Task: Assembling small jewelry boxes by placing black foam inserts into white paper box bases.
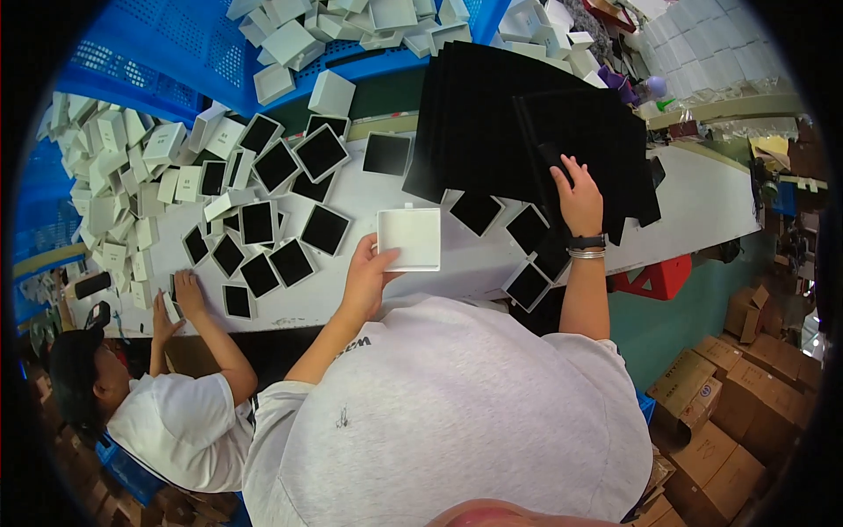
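Note:
A shallow white box [411, 239] with a small tab on its far edge is gripped along its left side by my left hand [363, 279], thumb over the rim. Its inside is bare white. My right hand [580, 202] lies on a stack of black sheets [479, 114], fingers stretched out over the top sheet near a small raised black piece [550, 155]. Around my left hand lie several white boxes with black inserts, among them one box [326, 229] to its left. Another black-lined box [528, 285] lies between my right forearm and my body.
White boxes [114, 176] are heaped at the left; more fill a blue crate [198, 57] at the back. A co-worker's hands [180, 303] hold a white piece at the lower left. A red stool [659, 277] and cardboard boxes [702, 391] stand right of the white table [698, 193].

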Available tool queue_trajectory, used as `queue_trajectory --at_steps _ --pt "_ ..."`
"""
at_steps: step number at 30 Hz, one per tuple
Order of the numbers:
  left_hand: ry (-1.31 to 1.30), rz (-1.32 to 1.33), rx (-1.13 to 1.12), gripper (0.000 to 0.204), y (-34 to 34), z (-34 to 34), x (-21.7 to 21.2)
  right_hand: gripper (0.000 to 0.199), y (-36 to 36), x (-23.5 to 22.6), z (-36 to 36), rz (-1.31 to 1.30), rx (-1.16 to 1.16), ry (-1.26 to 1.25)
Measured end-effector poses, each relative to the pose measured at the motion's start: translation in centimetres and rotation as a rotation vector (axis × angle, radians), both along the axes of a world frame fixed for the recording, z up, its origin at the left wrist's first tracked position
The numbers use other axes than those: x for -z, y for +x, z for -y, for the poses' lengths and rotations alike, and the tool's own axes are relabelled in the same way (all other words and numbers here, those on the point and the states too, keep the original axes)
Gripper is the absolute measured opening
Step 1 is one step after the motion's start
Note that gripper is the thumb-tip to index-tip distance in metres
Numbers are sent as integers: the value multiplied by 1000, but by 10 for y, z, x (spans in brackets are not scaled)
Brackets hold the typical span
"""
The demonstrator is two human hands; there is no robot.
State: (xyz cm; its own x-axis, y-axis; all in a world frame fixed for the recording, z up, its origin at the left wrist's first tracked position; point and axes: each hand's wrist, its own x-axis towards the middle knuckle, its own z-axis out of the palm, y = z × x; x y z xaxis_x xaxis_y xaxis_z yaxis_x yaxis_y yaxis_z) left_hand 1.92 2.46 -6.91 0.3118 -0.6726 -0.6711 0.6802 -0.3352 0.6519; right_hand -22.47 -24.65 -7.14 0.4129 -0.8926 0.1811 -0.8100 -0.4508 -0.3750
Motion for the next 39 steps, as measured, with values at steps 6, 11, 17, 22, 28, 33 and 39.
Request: queue_trajectory --at_steps 6,11,17,22,28,33,39 --pt "-30 -34 0 41 -11 -5 -3 31 -12 11 11 576 330 9" --pt "-4 111 7 46 -18 -17 -6 21 21 -14 -95 632 48 -33" --pt "-120 216 4 47 -36 -24 -7 36 68 -4 -185 317 -733 -74" --pt "2 258 229 53 -39 -47 21 27 55 35 -215 486 -1053 272" --pt "16 322 519 54 -59 -41 21 49 -47 50 -242 1047 -211 851" --pt "-74 232 710 59 -97 -20 6 69 -53 66 -272 1160 94 1200" --pt "-39 468 1392 53 -122 -4 26 53 -91 75 -314 1284 208 1148"
